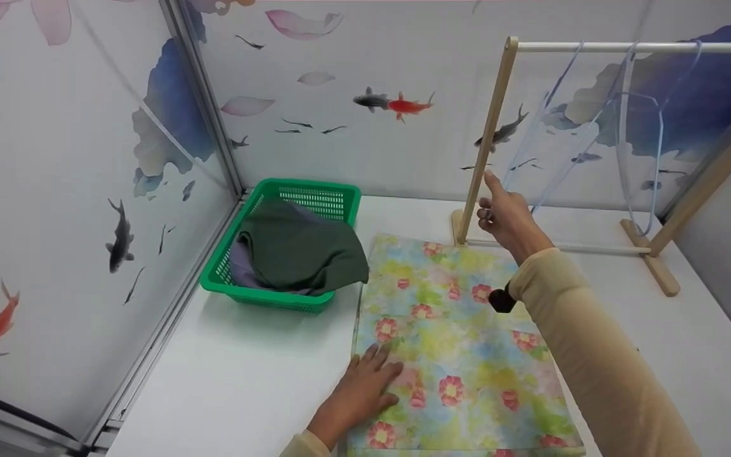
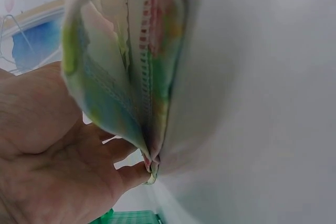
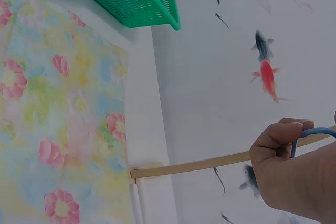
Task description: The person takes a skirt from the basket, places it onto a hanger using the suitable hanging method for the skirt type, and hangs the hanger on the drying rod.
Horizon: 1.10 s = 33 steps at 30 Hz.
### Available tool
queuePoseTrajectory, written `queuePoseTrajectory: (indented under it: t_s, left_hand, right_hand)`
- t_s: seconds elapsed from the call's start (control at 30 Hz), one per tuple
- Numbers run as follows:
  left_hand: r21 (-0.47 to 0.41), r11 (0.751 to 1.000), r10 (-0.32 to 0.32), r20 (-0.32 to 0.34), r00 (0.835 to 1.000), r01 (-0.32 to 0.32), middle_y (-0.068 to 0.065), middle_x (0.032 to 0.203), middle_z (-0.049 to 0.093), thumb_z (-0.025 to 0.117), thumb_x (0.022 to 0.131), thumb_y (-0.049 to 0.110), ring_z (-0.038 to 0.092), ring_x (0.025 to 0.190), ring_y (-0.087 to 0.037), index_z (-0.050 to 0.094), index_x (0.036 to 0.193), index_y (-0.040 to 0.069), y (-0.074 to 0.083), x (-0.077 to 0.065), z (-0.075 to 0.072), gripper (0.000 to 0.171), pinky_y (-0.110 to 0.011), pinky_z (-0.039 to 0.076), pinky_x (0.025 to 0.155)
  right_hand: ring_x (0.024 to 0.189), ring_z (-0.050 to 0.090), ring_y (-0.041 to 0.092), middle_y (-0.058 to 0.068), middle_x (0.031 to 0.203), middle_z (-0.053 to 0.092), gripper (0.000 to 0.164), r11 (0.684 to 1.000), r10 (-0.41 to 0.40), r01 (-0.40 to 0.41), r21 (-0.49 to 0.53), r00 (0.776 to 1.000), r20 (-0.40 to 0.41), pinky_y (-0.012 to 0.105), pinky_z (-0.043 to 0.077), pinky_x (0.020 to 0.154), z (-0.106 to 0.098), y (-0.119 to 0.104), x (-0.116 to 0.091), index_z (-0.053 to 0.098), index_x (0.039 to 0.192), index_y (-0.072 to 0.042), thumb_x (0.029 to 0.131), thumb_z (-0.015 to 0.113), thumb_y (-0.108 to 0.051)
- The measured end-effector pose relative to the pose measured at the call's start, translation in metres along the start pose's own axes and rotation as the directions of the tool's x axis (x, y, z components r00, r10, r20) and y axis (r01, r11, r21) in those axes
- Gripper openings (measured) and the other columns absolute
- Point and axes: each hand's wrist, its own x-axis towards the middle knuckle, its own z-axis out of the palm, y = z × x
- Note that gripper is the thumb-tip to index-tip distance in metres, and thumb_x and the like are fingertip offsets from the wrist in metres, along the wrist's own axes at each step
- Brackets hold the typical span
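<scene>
So, the floral cloth point(image 1: 441, 349) is lying flat on the white tabletop point(image 1: 213, 381), right in front of the person. It's longer than it is wide, and the long axis runs away from them, with one short end close by and the other facing the wooden rack point(image 1: 491, 127). Left hand point(image 1: 362, 384) is resting on its left edge near the close end, fingers spread and pointing up and a bit right, not clutching anything. From the left wrist you can see the cloth is layered: the edge gapes into a loop with stitching inside, and the fingers are right up against it.

Right hand point(image 1: 508, 216) is stretched out beside the rack's left post, fingers curled in. The right wrist view shows them gripping a blue hanger point(image 3: 315, 131), though most of it is out of shot there, so I can't tell exactly how its long axis sits. More pale blue hangers point(image 1: 660, 139) dangle from the rail point(image 1: 727, 47), hooks up, and the rail itself runs left to right.

Left of the cloth is a green basket point(image 1: 264, 297), long side going front to back and slanting slightly right at the far end. It's got dark green fabric point(image 1: 302, 247) slumped over purple fabric point(image 1: 243, 270), with the green bit flopping over the right rim.
</scene>
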Motion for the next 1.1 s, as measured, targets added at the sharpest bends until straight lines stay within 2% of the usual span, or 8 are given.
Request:
queuePoseTrajectory:
  t_s: [0.1, 0.23, 0.37, 0.57, 0.73, 0.9, 1.1]
  left_hand:
    - [-0.01, 1.0, -0.013, 0.021, 1.0, 0.014, -0.005, 0.151, 0.017, 0.057, 0.088, 0.041, 0.012, 0.137, -0.026, 0.041, 0.136, 0.027, 0.001, 0.001, 0.001, 0.052, -0.054, 0.019, 0.102]
    - [-0.033, 0.999, -0.035, 0.04, 0.999, 0.036, -0.003, 0.151, 0.016, 0.057, 0.088, 0.041, 0.01, 0.137, -0.024, 0.041, 0.136, 0.029, 0.002, 0.001, 0.002, 0.052, -0.053, 0.017, 0.103]
    - [-0.029, 0.999, -0.03, 0.023, 0.999, 0.03, -0.005, 0.151, 0.018, 0.058, 0.088, 0.041, 0.011, 0.137, -0.025, 0.043, 0.136, 0.028, 0.003, 0.0, 0.004, 0.052, -0.054, 0.018, 0.103]
    - [-0.019, 1.0, -0.013, 0.014, 1.0, 0.013, -0.008, 0.15, 0.019, 0.057, 0.088, 0.04, 0.013, 0.137, -0.027, 0.042, 0.136, 0.026, 0.002, -0.001, 0.003, 0.052, -0.054, 0.019, 0.102]
    - [-0.027, 0.999, -0.032, 0.038, 0.999, 0.033, -0.005, 0.151, 0.017, 0.057, 0.088, 0.041, 0.011, 0.137, -0.025, 0.041, 0.137, 0.028, 0.001, 0.0, -0.001, 0.053, -0.053, 0.017, 0.103]
    - [-0.028, 0.999, -0.03, 0.027, 0.999, 0.03, -0.005, 0.151, 0.017, 0.057, 0.088, 0.04, 0.011, 0.137, -0.025, 0.041, 0.137, 0.028, 0.0, -0.001, -0.002, 0.053, -0.053, 0.017, 0.103]
    - [-0.029, 0.999, -0.024, 0.028, 0.999, 0.025, -0.006, 0.151, 0.017, 0.057, 0.089, 0.039, 0.011, 0.137, -0.025, 0.041, 0.138, 0.026, 0.001, -0.002, -0.002, 0.053, -0.053, 0.017, 0.103]
  right_hand:
    - [0.061, 0.038, 0.011, 0.001, 0.083, 0.038, 0.058, 1.0, 0.013, -0.013, 0.002, 1.0, -0.01, 0.026, 0.038, 0.056, -0.004, -0.002, -0.003, 0.022, 0.123, -0.01, 0.089, 0.048, -0.049]
    - [0.059, 0.037, 0.011, 0.001, 0.082, 0.038, 0.036, 1.0, 0.024, -0.024, 0.008, 1.0, -0.018, 0.026, 0.037, 0.055, -0.01, -0.007, -0.007, 0.032, 0.104, -0.009, 0.096, 0.036, -0.044]
    - [0.053, 0.035, 0.009, 0.0, 0.076, 0.037, 0.034, 1.0, 0.011, -0.011, 0.014, 1.0, 0.011, 0.023, 0.035, 0.048, -0.015, -0.013, -0.011, 0.035, 0.093, -0.008, 0.099, 0.027, -0.04]
    - [0.047, 0.029, 0.004, -0.002, 0.072, 0.034, 0.037, 0.998, -0.047, 0.048, -0.046, 0.999, 0.018, 0.02, 0.029, 0.042, -0.023, -0.017, -0.017, 0.037, 0.1, -0.008, 0.099, 0.02, -0.04]
    - [0.047, 0.029, 0.004, -0.003, 0.071, 0.036, 0.036, 0.99, -0.113, 0.114, -0.087, 0.993, 0.012, 0.02, 0.028, 0.042, -0.028, -0.019, -0.022, 0.04, 0.107, -0.008, 0.1, 0.021, -0.037]
    - [0.047, 0.029, 0.004, -0.002, 0.072, 0.038, 0.037, 0.977, -0.165, 0.167, -0.135, 0.986, 0.031, 0.021, 0.029, 0.043, -0.03, -0.023, -0.03, 0.041, 0.114, -0.008, 0.1, 0.022, -0.037]
    - [0.045, 0.028, 0.005, -0.002, 0.071, 0.039, 0.041, 0.959, -0.212, 0.218, -0.183, 0.976, 0.051, 0.022, 0.026, 0.042, -0.041, -0.009, -0.032, 0.041, 0.118, -0.006, 0.1, 0.023, -0.038]
